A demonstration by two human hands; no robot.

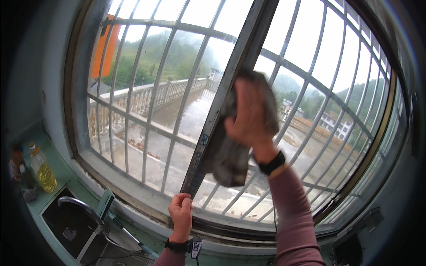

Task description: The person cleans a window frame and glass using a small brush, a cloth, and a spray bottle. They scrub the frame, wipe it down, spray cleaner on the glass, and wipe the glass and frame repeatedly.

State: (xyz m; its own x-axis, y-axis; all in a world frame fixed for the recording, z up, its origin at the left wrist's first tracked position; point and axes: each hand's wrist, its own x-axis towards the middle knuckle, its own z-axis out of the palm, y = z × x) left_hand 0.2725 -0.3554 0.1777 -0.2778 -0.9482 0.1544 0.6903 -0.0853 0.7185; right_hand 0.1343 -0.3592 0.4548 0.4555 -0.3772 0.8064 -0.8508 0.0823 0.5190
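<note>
A dark, wet-looking cloth [229,166] lies against the right-hand glass pane, beside the upright metal frame [203,139] of the sliding window. My right hand [251,113] presses flat on it with fingers pointing up; both hand and cloth are blurred. Part of the cloth hangs below the palm. Lower down, my left hand [181,206] pinches the bottom end of the upright frame, the thumb towards me. Metal security bars [156,79] stand outside the glass.
Below left is a steel sink [78,257] with a curved faucet [81,202]. A squeegee [106,201] with a teal-and-metal pole leans beside it. An oil bottle [46,173] stands on the green counter [63,169]. The windowsill [109,169] runs below the glass.
</note>
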